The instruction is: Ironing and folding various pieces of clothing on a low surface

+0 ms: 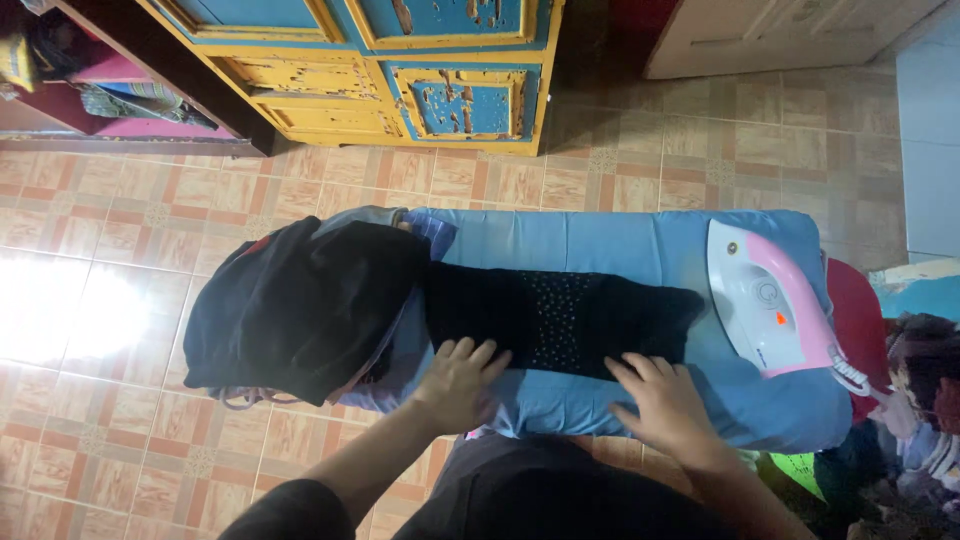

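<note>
Two hands rest flat on one black garment [560, 318], which lies stretched lengthwise across a low board covered in blue cloth [620, 245]. The left hand [458, 382] presses the garment's near edge toward its left part, fingers spread and extended, gripping nothing. The right hand [662, 402] lies palm down on the near edge further right, fingers likewise splayed and open, with nothing clasped. A patch of small pale dots marks the middle of the garment. At the board's left end sits one pile of dark clothes [300, 305]; how many pieces make it up is hard to tell, though a bluish layer shows beneath the black top one. At the right end, one pink and white iron [768, 298] lies on the blue cover, well apart from both hands. Beyond the board stands one cabinet painted yellow and blue [400, 70] on the tiled floor [120, 400].
</note>
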